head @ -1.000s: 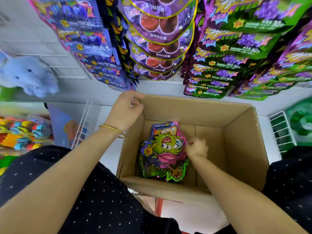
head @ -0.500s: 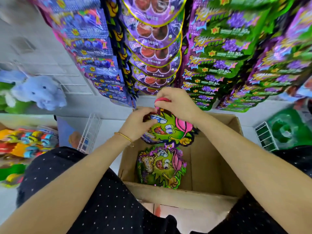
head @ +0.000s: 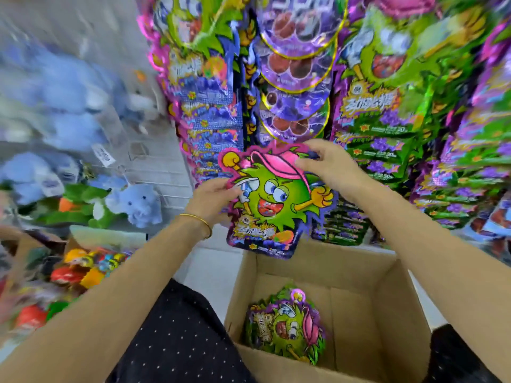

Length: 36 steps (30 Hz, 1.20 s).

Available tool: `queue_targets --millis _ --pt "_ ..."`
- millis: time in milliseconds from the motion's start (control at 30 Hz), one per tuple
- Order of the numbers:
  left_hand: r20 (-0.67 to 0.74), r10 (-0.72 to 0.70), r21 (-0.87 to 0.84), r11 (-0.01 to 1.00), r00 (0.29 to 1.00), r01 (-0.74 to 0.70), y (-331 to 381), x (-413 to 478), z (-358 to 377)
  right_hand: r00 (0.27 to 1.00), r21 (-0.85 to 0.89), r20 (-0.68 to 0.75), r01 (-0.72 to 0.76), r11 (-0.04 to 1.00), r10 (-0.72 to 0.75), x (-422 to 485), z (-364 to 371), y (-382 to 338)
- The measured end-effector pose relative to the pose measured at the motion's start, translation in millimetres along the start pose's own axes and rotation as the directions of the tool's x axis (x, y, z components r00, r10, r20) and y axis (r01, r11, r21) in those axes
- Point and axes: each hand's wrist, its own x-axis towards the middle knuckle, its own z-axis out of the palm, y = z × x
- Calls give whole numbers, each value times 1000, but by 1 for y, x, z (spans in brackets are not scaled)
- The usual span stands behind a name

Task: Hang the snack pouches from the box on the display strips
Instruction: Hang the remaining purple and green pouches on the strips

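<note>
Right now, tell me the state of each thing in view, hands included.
Green monster-shaped foil snack pouch: upright, held above the box, not yet hung.
Left hand: grips the pouch's left edge.
Right hand: pinches the pouch's top at the pink cap.
Brown cardboard box: open on top.
Other green monster pouch: lying flat inside the box.
Purple and green snack pouches: hanging in overlapping columns.

Bright even light, motion-blurred edges, wide-angle distortion
</note>
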Motion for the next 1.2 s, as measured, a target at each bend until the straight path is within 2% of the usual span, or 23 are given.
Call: queue_targets --millis 67,167,267,333,433,500,567,667,733,833,967,1200 --pt "-3 11 -68 998 1000 -11 19 -2 -15 995 -24 -37 94 995 -95 13 0 -29" --pt "80 -11 -79 997 997 17 48 -1 -35 983 -71 -128 124 990 -132 30 -1 -57" --pt "59 92 -201 976 994 -78 112 15 -68 939 -134 -228 232 963 -258 59 -14 -104" --pt "-66 227 -144 962 972 -234 164 29 -85 911 -209 -223 302 930 -346 79 -25 -137" --pt "-244 438 -3 892 865 -453 233 54 -95 891 -334 -192 334 882 -410 116 -33 -169" --pt "-276 526 78 846 804 -527 270 76 -98 883 -414 -214 306 858 -418 141 -35 -186" --pt "-256 573 194 820 779 -539 301 98 -99 876 -467 -234 280 839 -422 163 -39 -201" --pt "-206 603 353 781 771 -516 331 124 -96 863 -505 -228 291 813 -451 186 -39 -225" --pt "-160 588 408 771 793 -489 339 134 -95 851 -532 -251 277 800 -462 201 -38 -234" --pt "-168 592 342 785 788 -516 344 148 -97 825 -511 -319 264 818 -466 220 -37 -242" --pt "-184 543 58 838 820 -542 351 155 -97 789 -589 -304 285 756 -534 238 -39 -247" --pt "-224 492 89 870 841 -485 361 161 -101 712 -672 -249 361 647 -656 251 -38 -256"
